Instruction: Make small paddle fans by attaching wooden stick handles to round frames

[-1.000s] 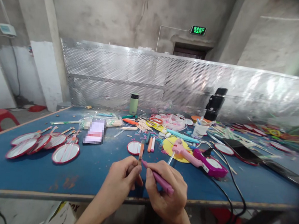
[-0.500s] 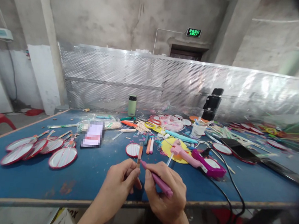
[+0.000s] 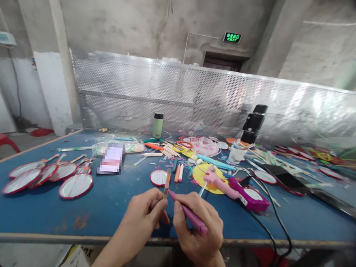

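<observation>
the left hand (image 3: 148,212) is closed in a pinch on 1 flat wooden stick (image 3: 167,183), which stands nearly upright above the table's (image 3: 114,214) front edge, part of it coloured orange-brown. a similar end pokes out below this hand; whether it is the same stick, i cannot tell. the right hand (image 3: 200,224) is closed in a writing grip around 1 purple marker (image 3: 192,218), its tip at the stick's side, touching or just beside it. under the table, a box (image 3: 86,252) shows the letters "ox".

past the hands, 1 small red-rimmed disc (image 3: 158,178) lies flat near 3 markers (image 3: 177,173): 1 dark, 1 orange, 1 pale pink. to the right, 1 pink glue gun (image 3: 221,181) lies across 1 yellow disc (image 3: 198,173). at the left are at least 5 red-rimmed discs (image 3: 76,186) with sticks, overlapping, and 1 phone (image 3: 111,159) with a blurred screen.

farther back are 1 white cup (image 3: 236,156) of sticks, 1 green bottle (image 3: 157,127) and 1 black flask (image 3: 253,126), its pale mark too small to read. on the far wall, 1 green sign (image 3: 232,38) reads "安全出口 exit".
</observation>
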`<state>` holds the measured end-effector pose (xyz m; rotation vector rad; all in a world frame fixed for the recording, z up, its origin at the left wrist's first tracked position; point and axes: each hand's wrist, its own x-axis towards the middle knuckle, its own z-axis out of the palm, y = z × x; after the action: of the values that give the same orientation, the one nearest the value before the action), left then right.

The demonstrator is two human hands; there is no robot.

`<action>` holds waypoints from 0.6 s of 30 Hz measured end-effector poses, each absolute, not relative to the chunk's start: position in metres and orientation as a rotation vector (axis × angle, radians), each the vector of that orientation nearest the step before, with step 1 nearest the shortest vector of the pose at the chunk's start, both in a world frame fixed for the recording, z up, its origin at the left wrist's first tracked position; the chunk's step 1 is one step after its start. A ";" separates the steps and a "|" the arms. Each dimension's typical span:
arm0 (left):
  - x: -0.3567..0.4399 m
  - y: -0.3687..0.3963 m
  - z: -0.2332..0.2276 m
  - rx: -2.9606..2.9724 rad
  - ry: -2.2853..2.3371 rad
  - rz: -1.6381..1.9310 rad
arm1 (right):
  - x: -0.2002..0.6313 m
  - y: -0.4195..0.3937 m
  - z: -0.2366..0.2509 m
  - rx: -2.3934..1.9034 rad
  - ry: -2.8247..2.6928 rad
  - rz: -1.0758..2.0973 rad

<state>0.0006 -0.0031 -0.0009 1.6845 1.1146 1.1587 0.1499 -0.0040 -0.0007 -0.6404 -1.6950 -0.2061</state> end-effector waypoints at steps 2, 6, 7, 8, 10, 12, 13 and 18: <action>0.000 -0.003 -0.001 1.683 1.109 1.156 | 0.150 -0.005 -0.001 -0.643 -1.697 -0.210; 0.000 -0.003 0.000 1.687 1.113 1.163 | 0.150 -0.006 0.001 -0.669 -1.722 -0.203; 0.000 -0.002 0.000 1.684 1.114 1.161 | 0.149 -0.006 0.002 -0.666 -1.715 -0.210; 0.000 -0.002 0.000 1.681 1.114 1.158 | 0.149 -0.007 0.002 -0.660 -1.708 -0.217; 0.000 -0.002 0.000 1.680 1.116 1.153 | 0.149 -0.007 0.002 -0.646 -1.705 -0.226; 0.000 -0.002 -0.001 1.685 1.112 1.155 | 0.149 -0.008 0.003 -0.643 -1.718 -0.219; 0.000 -0.002 -0.001 1.686 1.106 1.156 | 0.149 -0.008 0.002 -0.649 -1.727 -0.212; 0.000 -0.003 -0.001 1.683 1.096 1.147 | 0.149 -0.008 0.003 -0.658 -1.733 -0.219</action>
<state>-0.0004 -0.0026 -0.0008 1.6830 1.0964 1.1466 0.1492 -0.0079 0.0028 -0.6582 -1.7327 -0.2190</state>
